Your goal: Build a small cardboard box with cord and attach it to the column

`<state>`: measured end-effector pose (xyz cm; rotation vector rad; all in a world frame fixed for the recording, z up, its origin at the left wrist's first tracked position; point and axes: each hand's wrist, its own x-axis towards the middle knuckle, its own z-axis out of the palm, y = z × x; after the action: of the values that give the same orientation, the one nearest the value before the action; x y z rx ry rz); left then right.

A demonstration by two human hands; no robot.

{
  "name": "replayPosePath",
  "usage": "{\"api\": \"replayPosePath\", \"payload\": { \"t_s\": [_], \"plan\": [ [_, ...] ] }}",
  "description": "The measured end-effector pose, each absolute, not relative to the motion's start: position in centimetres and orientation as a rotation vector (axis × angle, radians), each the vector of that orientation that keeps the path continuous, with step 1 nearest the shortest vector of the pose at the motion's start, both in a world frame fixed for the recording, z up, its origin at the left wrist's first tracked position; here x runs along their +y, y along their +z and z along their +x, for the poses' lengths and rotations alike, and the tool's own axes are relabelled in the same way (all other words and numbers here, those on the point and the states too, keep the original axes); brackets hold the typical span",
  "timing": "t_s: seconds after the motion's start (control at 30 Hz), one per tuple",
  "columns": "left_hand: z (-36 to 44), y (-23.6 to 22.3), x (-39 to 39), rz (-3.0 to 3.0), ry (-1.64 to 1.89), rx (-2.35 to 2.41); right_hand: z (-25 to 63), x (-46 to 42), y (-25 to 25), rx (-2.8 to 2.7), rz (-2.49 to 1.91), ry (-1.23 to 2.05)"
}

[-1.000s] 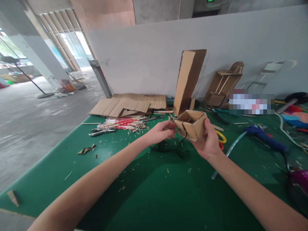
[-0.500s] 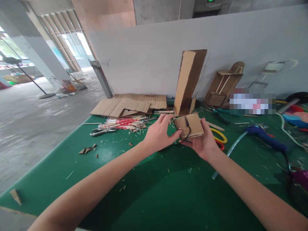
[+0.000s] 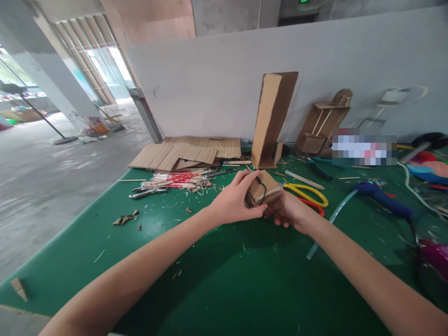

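A small cardboard box (image 3: 269,187) is held above the green table, tilted, with a black cable (image 3: 263,190) coming out of its top face and hanging over its near edge. My left hand (image 3: 235,198) grips the box from the left, thumb in front and fingers over the top corner. Under the right side of the box, my right hand (image 3: 287,211) has its fingers curled in near the cable's lower part; whatever they hold is hidden. Just behind that hand lie scissors with yellow and red handles (image 3: 317,196), partly covered.
A tall cardboard channel (image 3: 268,121) stands behind the box, near a cardboard model (image 3: 324,123) leaning on the wall. Cardboard sheets (image 3: 182,151), bundled sticks (image 3: 178,178) and pliers (image 3: 149,192) lie left. To the right is a blue glue gun (image 3: 385,199) with a glue stick (image 3: 329,228).
The box has shifted slightly left and down and turned into my left hand, which now grips it. My right hand has let go of its right side and dropped below it, fingers curling.
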<state>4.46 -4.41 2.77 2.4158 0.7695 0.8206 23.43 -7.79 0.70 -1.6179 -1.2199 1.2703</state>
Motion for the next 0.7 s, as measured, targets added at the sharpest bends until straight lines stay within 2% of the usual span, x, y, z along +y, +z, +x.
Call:
{"api": "replayPosePath", "payload": {
  "t_s": [0.13, 0.27, 0.43, 0.7],
  "plan": [
    [3.9, 2.8, -3.3, 2.418, 0.789, 0.678, 23.6, -7.4, -0.2, -1.28, -1.457, 0.793],
    [3.9, 2.4, -2.9, 2.401, 0.821, 0.444, 23.0, -7.4, -0.2, -1.673, -1.099, 0.441],
    [5.0, 1.9, -3.4, 2.325, 0.97, 0.428, 22.2, -7.4, 0.0, -1.833, -1.063, 0.275],
    [4.9, 0.6, -2.8, 2.255, 0.944, 0.458, 22.0, -6.8, -0.6, -1.868, -1.077, 0.22]
  ]
}}
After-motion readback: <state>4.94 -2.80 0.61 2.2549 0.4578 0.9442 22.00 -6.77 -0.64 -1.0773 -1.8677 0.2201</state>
